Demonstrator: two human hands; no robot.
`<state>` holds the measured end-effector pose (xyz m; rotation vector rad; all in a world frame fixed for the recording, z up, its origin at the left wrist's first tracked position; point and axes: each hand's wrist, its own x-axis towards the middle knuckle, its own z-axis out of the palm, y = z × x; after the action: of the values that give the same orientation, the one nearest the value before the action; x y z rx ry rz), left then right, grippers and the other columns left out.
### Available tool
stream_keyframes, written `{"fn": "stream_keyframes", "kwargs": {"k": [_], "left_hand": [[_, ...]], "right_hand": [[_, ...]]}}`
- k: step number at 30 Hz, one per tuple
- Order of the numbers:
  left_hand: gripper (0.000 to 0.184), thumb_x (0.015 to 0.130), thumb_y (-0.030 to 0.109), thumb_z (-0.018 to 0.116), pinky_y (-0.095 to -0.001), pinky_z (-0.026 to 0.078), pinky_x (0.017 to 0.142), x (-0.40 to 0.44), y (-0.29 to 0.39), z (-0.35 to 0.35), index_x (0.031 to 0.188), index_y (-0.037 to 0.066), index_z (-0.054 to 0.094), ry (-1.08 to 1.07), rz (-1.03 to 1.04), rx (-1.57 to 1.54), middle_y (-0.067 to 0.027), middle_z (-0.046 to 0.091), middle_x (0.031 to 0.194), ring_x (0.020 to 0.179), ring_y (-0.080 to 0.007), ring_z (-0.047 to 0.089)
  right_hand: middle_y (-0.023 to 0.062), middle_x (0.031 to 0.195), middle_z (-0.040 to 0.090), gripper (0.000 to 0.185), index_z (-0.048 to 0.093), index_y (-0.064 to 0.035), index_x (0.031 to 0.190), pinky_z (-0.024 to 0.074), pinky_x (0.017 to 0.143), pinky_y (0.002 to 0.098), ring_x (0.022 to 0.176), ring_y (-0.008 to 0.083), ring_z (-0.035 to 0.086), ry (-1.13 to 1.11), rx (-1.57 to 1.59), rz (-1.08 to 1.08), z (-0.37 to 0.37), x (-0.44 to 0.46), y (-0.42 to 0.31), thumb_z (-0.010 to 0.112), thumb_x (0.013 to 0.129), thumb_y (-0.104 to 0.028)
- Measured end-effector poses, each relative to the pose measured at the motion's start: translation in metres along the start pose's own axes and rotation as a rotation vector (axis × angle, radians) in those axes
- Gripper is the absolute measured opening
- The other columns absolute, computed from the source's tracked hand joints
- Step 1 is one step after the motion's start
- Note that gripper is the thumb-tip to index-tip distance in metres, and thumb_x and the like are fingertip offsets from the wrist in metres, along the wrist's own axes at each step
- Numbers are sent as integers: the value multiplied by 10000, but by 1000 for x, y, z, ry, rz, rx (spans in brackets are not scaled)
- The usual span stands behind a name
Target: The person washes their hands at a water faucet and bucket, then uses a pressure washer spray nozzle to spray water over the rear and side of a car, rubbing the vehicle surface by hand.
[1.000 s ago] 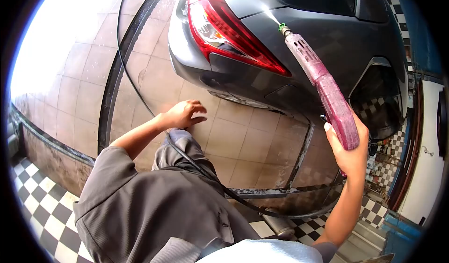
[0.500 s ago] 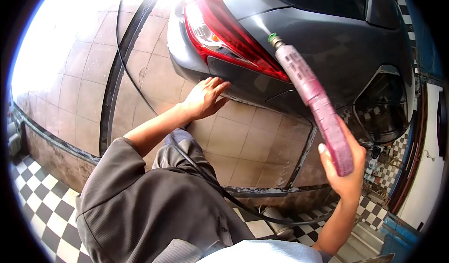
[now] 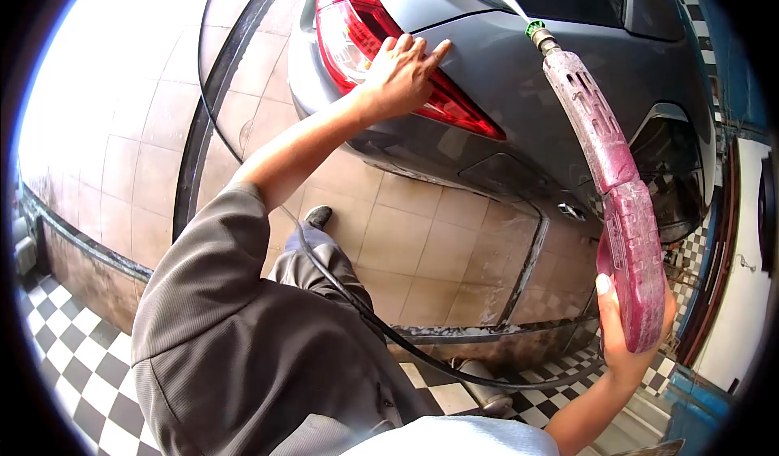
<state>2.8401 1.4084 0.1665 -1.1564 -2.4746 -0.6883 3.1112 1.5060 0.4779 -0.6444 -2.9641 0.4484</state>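
Observation:
My right hand [image 3: 623, 338] is wrapped round the handle of a worn pink pressure washer gun [image 3: 599, 131]. The gun points up and away, and a white water jet leaves its green nozzle [image 3: 535, 28] toward the rear window of a grey car [image 3: 519, 58]. My left hand [image 3: 404, 79] is at the car's red tail light [image 3: 353, 30], in front of part of it. Its fingers are bent but apart, the index finger reaching toward the body panel, and nothing shows in them. Whether the fingertips touch the car I cannot tell.
A black hose [image 3: 381, 330] runs across my body and over the tiled floor [image 3: 406, 237]. Dark drain channels [image 3: 203, 123] cross the tiles. Black-and-white checkered floor [image 3: 77, 346] lies at lower left, and a white panel [image 3: 742, 261] stands on the right.
My left hand has moved up from below the bumper to the tail light. My right hand has shifted right with the gun, and the spray now heads toward the rear window.

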Motion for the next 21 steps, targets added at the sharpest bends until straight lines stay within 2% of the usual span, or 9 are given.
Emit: {"fn": "stream_keyframes", "kwargs": {"k": [7, 12, 14, 16, 21], "left_hand": [[704, 722, 119, 537, -383, 380, 796, 3, -1, 8, 1393, 110, 324, 19, 6, 14, -138, 536, 942, 914, -267, 506], [687, 741, 116, 524, -379, 384, 795, 16, -3, 9, 1398, 111, 321, -32, -15, 60, -151, 540, 954, 920, -269, 509], [688, 743, 113, 521, -379, 383, 799, 7, -5, 12, 1400, 115, 318, -22, 7, 43, -153, 540, 956, 924, -275, 506], [690, 743, 112, 522, -378, 382, 802, -1, -3, 8, 1401, 118, 317, -31, 30, 47, -155, 539, 955, 926, -278, 505], [666, 750, 119, 530, -375, 387, 779, 14, -6, 7, 1390, 121, 345, -29, 28, 70, -144, 539, 942, 918, -272, 504]], "right_hand": [[186, 981, 622, 539, 492, 83, 1203, 463, 782, 297, 816, 191, 606, 3, -11, -17, 1, -5, 2, 624, 690, -11], [188, 967, 629, 534, 493, 81, 1203, 470, 782, 296, 813, 203, 619, -34, -30, 0, 2, -6, 3, 621, 698, -33], [111, 892, 602, 396, 540, 35, 1078, 444, 741, 271, 772, 157, 570, -16, 2, 0, 2, -7, 6, 683, 724, -68], [74, 872, 587, 356, 552, 15, 1035, 431, 727, 258, 759, 136, 544, 9, 32, 24, 2, -11, 6, 717, 737, -88], [83, 939, 579, 451, 507, 30, 1109, 426, 758, 252, 792, 140, 543, 6, 19, 54, 2, -15, 3, 731, 738, -93]]}}
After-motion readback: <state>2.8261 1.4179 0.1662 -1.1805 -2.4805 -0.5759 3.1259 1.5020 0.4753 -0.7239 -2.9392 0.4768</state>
